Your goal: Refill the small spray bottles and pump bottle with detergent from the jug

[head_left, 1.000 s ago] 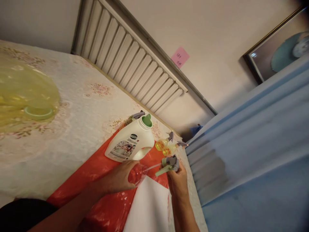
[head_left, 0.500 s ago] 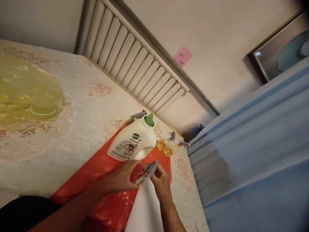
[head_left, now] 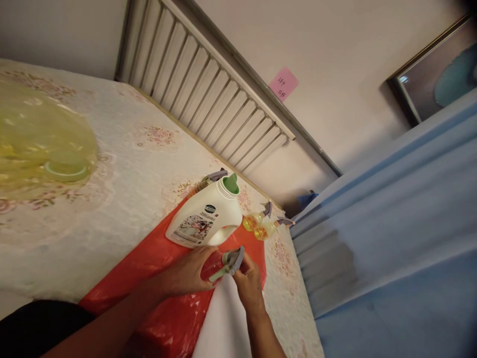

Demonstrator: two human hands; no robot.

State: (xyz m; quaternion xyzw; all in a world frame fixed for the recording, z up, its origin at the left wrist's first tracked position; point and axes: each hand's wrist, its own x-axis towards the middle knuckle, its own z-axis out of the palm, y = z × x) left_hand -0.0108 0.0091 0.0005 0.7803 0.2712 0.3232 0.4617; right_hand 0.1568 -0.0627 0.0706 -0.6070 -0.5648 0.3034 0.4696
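Hands meet over a small clear spray bottle (head_left: 213,266): the left hand (head_left: 186,276) is wrapped around its body, the right hand (head_left: 249,282) pinches the grey-green trigger head (head_left: 230,260) at its neck. Bottle's long axis runs left to right, head toward the right hand. Just beyond stands an uncapped white detergent jug (head_left: 204,219) on red plastic sheeting (head_left: 149,268); two filled sprayers (head_left: 261,226) sit near the table's far edge, with open tablecloth (head_left: 122,174) to the left.
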